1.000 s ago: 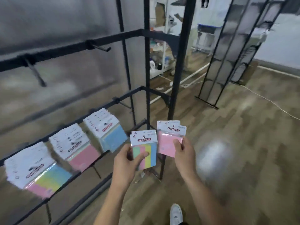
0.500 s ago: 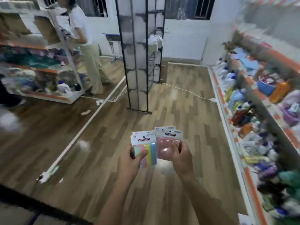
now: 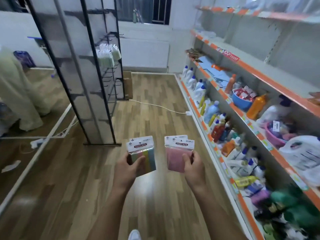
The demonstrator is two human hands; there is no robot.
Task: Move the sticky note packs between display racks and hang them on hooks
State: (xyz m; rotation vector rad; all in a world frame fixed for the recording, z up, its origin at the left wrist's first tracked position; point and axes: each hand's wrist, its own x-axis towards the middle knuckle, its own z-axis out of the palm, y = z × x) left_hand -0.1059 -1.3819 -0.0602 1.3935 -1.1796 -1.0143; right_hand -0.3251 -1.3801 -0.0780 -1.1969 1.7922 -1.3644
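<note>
A wooden floor (image 3: 152, 104) fills the middle of the room. Along the right side runs a long set of white shelves (image 3: 259, 70) with orange edge strips, crowded with bottles, tubs and bags. To the left stands a tall black display rack (image 3: 97, 104) with mesh panels; on its far side rows of hooks (image 3: 110, 78) stick out, and a bunch of pale packs (image 3: 108, 53) hangs from the upper ones. A white cable (image 3: 155, 105) trails across the floor from the foot of the rack toward the shelves. At the far left another person's pale trousers (image 3: 19, 94) show, blurred.

Low in the middle, two bare forearms reach forward. The left hand (image 3: 127, 168) grips a striped sticky note pack (image 3: 144, 155), thumb across its front and fingers curled behind it. The right hand (image 3: 194, 168) grips a pink sticky note pack (image 3: 176, 153) the same way, thumb on the front. More than one header card shows at the top of each, so each hand may hold several. Both are held upright in the air above the floor, a little apart, nearer than the rack and touching no hook. A white shoe tip (image 3: 134, 235) shows at the bottom edge.
</note>
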